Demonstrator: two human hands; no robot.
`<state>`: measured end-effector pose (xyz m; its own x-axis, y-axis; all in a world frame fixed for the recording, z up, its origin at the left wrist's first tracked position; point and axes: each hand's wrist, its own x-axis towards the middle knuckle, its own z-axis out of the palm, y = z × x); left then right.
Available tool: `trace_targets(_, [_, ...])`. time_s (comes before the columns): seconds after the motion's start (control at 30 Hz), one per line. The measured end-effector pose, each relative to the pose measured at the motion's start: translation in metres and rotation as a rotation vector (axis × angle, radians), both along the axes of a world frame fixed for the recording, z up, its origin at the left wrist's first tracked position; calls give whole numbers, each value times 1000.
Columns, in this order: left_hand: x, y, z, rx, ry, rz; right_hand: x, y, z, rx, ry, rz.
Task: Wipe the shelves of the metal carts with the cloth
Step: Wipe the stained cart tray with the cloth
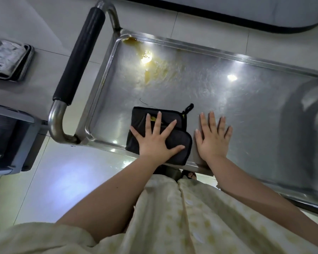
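Note:
A folded black cloth with a hanging loop lies at the near edge of the metal cart's top shelf. My left hand presses flat on the cloth, fingers spread and straight. My right hand rests flat on the bare steel just right of the cloth, fingers straight. A yellow-brown spill smears the far left part of the shelf, up into the corner.
The cart's handle with its black grip stands at the left end. Stacked metal trays sit on a grey surface to the left. A dark-edged counter runs behind the cart. White tiled floor lies below.

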<state>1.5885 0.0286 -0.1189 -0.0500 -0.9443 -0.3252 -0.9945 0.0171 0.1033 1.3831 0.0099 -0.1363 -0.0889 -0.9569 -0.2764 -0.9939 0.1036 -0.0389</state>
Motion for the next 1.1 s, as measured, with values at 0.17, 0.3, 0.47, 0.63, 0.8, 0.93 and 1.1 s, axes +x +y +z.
trace_targets(0.17, [87,-15,-1,-47,-56,38,1,1,-1,17,24,-1])
trace_targets(0.3, [115,-22,4,-69,-108,-58,4,0,1,34,34,-13])
trace_targets(0.47, [97,-17,2,-92,-36,27,7,-5,7,57,30,-34])
trace_targets(0.63, [105,-15,-2,-86,-34,94,10,-3,5,44,50,-29])
trace_targets(0.8, [150,-23,-3,-103,-44,208,14,-2,8,77,57,-40])
trace_targets(0.93, [155,-25,-3,-93,-70,198,18,-15,10,73,51,-31])
trace_targets(1.1, [153,-25,0,-77,-60,207,17,-73,6,31,34,-60])
